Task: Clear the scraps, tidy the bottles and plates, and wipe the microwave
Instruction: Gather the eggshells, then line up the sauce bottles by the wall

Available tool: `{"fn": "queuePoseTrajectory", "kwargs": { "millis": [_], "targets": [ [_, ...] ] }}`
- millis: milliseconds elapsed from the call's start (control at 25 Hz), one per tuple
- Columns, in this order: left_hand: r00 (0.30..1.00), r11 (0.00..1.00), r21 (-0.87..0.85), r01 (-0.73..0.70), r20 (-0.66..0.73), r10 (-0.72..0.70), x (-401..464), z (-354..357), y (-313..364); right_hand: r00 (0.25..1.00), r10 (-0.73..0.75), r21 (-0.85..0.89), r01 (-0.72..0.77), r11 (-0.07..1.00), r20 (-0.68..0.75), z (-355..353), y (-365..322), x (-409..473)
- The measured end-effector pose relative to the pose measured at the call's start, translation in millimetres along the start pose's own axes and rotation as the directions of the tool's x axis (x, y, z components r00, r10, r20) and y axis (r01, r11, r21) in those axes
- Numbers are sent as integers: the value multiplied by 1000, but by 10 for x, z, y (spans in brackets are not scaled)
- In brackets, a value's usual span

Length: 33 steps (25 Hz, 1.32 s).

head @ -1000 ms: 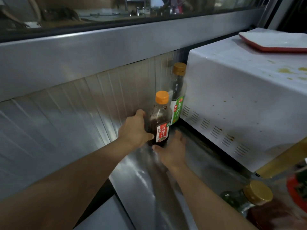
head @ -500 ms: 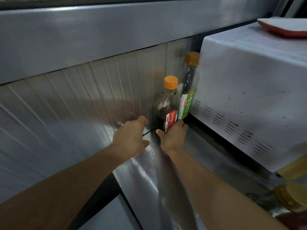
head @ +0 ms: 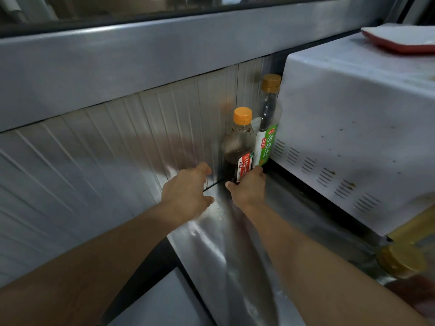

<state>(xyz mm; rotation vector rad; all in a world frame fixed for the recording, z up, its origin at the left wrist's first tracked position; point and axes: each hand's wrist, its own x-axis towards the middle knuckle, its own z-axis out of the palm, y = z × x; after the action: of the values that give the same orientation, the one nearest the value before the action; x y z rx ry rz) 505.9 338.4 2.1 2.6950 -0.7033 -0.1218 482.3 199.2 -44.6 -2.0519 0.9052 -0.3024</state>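
Two sauce bottles stand by the white microwave [head: 348, 128]: right hand [head: 247, 191] grasps the orange-capped dark bottle [head: 237, 149] low, left hand [head: 186, 194] loose, holding nothing; slide it flush against the green-labelled bottle [head: 267, 128], upright.

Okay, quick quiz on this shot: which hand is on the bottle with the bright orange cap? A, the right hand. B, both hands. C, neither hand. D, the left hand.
A: the right hand grips the base of the orange-capped bottle, while the left hand sits apart from it.
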Motion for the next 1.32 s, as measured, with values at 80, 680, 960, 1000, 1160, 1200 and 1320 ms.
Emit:
{"fn": "queuePoseTrajectory", "kwargs": {
  "millis": [80,680,960,1000,1160,1200,1320],
  "targets": [
    [1000,1000,14,10,8,-10,-76,-74,12,999,-2,-44,4,999,32,-87,-12,-100],
    [995,996,-19,-83,56,84,-1301,-1184,473,959,-277,-305,280,910,55,-1437,-718,-1546],
    [984,983,-110,-149,81,159,-1776,-1278,849,947,-321,-289,300,909,-25,-2064,-769,-2154],
    [983,982,-120,-146,97,158,-1825,-1249,913,948,-316,-280,291,915,-44,-2145,-734,-2217],
    [970,977,-115,-181,144,197,-1941,-1080,1133,948,-287,-279,241,930,-138,-2434,-546,-2381],
    [966,975,-118,-188,158,206,-1946,-1019,1189,947,-276,-274,225,935,-163,-2506,-476,-2405],
    [958,973,-127,-193,190,215,-1914,-810,1355,948,-232,-236,179,955,-219,-2702,-248,-2430]
  ]
}}
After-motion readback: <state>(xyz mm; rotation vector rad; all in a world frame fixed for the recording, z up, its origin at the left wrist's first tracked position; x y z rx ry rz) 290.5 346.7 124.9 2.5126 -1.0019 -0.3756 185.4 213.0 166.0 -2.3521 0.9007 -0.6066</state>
